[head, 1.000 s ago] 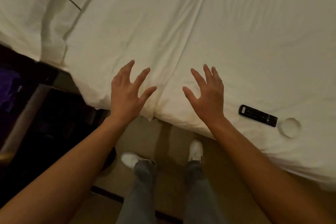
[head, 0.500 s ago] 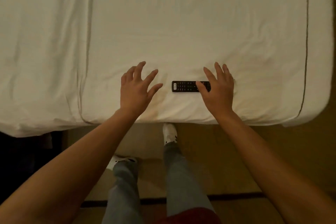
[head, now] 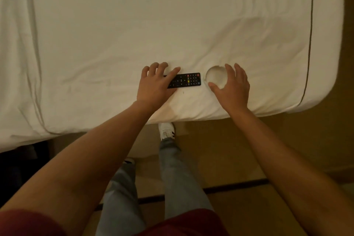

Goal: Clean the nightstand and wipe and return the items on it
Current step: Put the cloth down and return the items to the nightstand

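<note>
Head view: left hand [head: 156, 86] spreading wide over remote [head: 184, 80], right hand [head: 230, 84] cupping open round white dish [head: 215, 77] near bed's [head: 134, 25] front edge; dish risking sliding off soft sheet

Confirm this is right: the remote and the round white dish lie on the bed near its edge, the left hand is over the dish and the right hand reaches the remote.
Hands are swapped. In the head view the left hand is over the remote, the right hand reaches the dish. Both do lie on the bed near its edge.
</note>
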A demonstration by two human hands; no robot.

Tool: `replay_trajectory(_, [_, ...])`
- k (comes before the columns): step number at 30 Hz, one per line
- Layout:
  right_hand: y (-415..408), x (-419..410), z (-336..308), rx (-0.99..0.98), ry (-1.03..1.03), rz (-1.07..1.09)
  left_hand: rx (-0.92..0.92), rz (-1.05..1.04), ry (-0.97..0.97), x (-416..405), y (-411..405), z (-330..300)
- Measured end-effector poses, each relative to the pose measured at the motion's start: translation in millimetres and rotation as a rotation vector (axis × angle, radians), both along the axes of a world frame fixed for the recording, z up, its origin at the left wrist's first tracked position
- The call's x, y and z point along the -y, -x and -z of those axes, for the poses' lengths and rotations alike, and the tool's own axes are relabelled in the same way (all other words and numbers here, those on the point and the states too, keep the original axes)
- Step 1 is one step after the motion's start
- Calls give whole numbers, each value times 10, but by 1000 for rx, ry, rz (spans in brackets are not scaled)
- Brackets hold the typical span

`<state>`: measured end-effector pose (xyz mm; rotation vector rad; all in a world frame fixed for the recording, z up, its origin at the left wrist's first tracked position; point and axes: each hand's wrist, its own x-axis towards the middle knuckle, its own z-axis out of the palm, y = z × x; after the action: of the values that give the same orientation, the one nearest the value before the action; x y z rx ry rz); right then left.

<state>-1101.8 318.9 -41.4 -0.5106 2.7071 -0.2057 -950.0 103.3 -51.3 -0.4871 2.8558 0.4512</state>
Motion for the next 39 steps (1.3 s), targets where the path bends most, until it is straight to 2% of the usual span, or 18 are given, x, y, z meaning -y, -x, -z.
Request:
replay_trajectory(9, [51,96,55,31,29,-32,23,25,-37,-19,131,62])
replay_trajectory(15, [16,163,55,12,-25,-72,17,0,-81,-24,129,55])
replay_trajectory(21, [-33,295,-46,-16,9,-41,-65,-60,-149,109,-31,-64])
replay_trajectory(31, [-310,820,-351,-100,139,-39,-194,-257,-65,928,-752,-272])
replay_trajectory(39, [-826,1501,-540,-96,193,-166,-197,-349,4,1486,-1563,-452])
